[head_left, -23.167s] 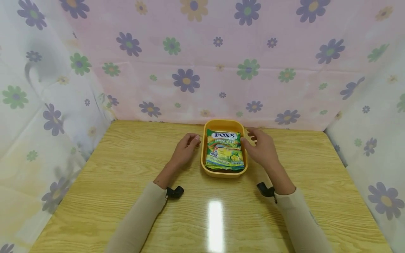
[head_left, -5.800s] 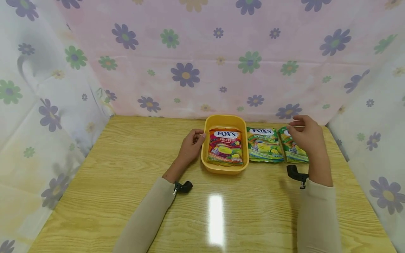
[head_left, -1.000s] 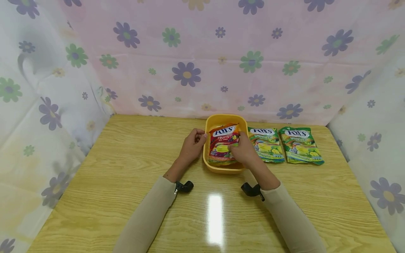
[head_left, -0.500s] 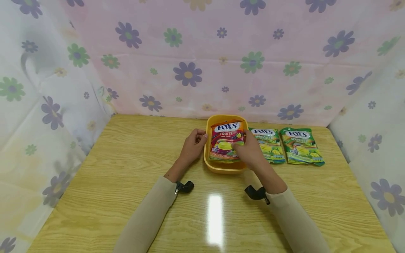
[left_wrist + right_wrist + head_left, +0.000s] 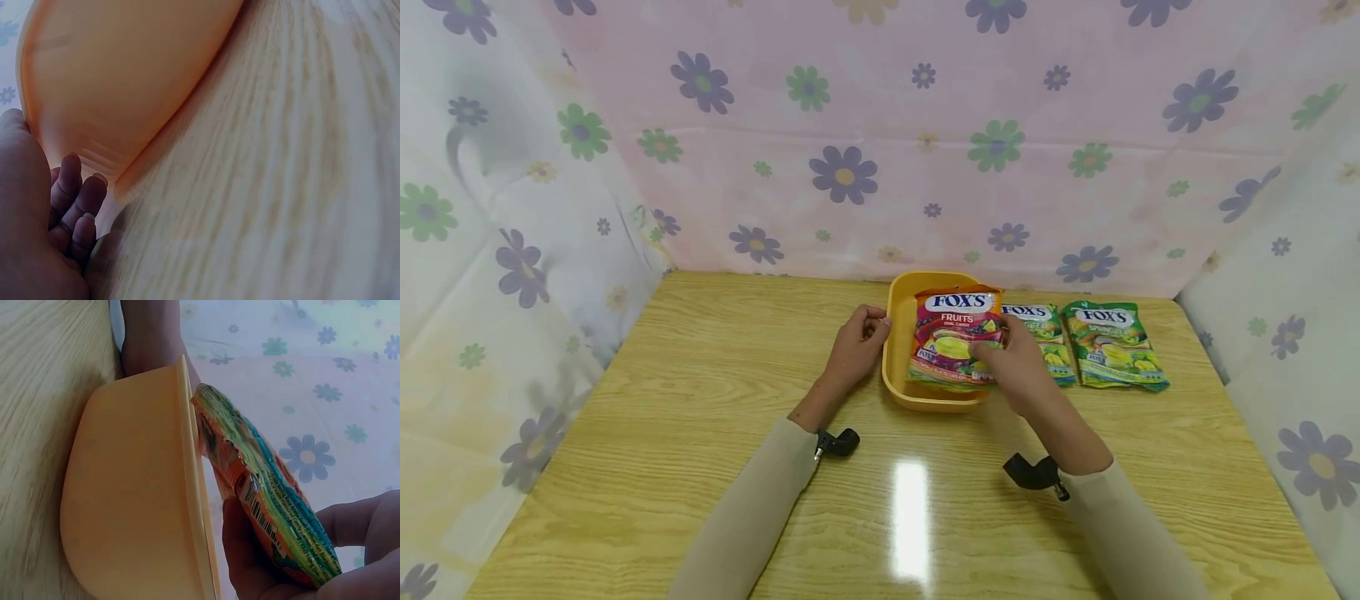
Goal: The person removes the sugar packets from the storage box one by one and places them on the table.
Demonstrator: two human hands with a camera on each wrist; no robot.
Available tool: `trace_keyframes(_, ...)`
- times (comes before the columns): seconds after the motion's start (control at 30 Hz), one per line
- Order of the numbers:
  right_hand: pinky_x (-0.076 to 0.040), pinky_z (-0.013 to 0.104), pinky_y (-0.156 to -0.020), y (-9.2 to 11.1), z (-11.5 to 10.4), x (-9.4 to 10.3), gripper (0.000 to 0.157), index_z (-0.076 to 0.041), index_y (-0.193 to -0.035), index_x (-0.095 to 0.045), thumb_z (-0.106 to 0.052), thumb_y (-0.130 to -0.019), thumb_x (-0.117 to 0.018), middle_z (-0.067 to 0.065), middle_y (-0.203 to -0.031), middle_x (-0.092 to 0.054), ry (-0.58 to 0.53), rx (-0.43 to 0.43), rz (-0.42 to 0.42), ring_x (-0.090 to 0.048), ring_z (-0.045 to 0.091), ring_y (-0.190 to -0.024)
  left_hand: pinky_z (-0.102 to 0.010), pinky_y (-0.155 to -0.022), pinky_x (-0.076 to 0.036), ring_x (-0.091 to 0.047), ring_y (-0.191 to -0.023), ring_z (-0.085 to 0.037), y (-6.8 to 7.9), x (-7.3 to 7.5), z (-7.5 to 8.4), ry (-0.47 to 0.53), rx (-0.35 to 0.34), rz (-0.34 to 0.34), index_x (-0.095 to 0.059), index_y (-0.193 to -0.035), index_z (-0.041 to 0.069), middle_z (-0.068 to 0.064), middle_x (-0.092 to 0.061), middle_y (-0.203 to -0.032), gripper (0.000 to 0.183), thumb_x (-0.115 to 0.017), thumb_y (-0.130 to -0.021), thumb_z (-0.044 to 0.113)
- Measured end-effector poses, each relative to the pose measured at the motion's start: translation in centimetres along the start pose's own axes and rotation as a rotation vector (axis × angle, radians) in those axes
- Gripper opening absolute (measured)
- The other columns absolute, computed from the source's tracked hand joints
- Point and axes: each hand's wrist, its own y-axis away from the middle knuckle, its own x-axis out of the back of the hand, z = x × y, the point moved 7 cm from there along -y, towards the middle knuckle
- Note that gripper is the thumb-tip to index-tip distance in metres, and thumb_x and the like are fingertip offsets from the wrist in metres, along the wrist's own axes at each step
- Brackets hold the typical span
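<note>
My right hand pinches the right side of a red and purple FOX'S Fruits candy bag, thumb on its front. The right wrist view shows this candy bag raised above the rim of the yellow plastic tub, tilted, between thumb and fingers. My left hand holds the tub's left rim; in the left wrist view its thumb meets the rim and its curled fingers lie by the outer wall. The bag hides part of the tub's inside.
Two green FOX'S Spring Tea bags lie right of the tub: the nearer bag partly hidden by my right hand, the farther bag in full sight. A flowered cloth rises behind the wooden table.
The green bags have come out of the tub onto the table since the earliest frame. Over the last second, my right hand has lifted the Fruits bag and moved it rightward. My left hand stays.
</note>
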Motion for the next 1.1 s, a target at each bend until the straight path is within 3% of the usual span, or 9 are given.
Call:
trace_keyframes(0.2, -0.049, 0.051, -0.111, 0.6, 0.4, 0.9, 0.08, -0.001, -0.168, -0.014, -0.007, -0.104, -0.063, 0.025, -0.159, -0.04, -0.027, -0.013, -0.003, -0.051, 0.04, -0.138, -0.03, -0.081, -0.048, -0.061, -0.087, -0.019, -0.1, 0.0, 0.1, 0.0, -0.006, -0.001, -0.063, -0.129, 0.007, -0.008, -0.069, -0.102, 0.029, -0.057, -0.112, 0.03)
trace_keyframes(0.53, -0.059, 0.031, -0.09, 1.7, 1.5, 2.8, 0.078, 0.0, -0.166, -0.018, -0.009, -0.103, -0.064, 0.025, -0.155, -0.046, -0.027, -0.043, -0.049, -0.06, 0.028, -0.123, -0.031, -0.082, -0.049, -0.061, -0.089, -0.02, 0.1, 0.1, 0.3, 0.001, 0.01, -0.003, -0.062, -0.13, 0.007, -0.008, -0.069, -0.103, 0.029, -0.056, -0.112, 0.03)
trace_keyframes(0.77, -0.061, 0.034, -0.09, 2.7, 2.2, 4.0, 0.076, 0.003, -0.163, -0.018, -0.002, -0.102, -0.063, 0.026, -0.151, -0.046, -0.063, -0.009, -0.119, -0.067, 0.015, -0.111, -0.031, -0.082, -0.049, -0.061, -0.089, -0.019, 0.0, 0.1, 0.2, -0.005, 0.011, -0.005, -0.062, -0.131, 0.008, -0.008, -0.069, -0.104, 0.03, -0.056, -0.112, 0.031)
trace_keyframes(1.1, -0.06, 0.035, -0.093, 4.1, 3.5, 5.7, 0.082, 0.001, -0.165, -0.009, -0.002, -0.102, -0.062, 0.026, -0.156, -0.039, -0.077, -0.033, -0.186, -0.065, 0.014, -0.115, -0.032, -0.082, -0.049, -0.061, -0.089, -0.02, 0.1, 0.0, 0.2, -0.001, 0.013, -0.002, -0.062, -0.13, 0.008, -0.008, -0.069, -0.103, 0.03, -0.057, -0.112, 0.031)
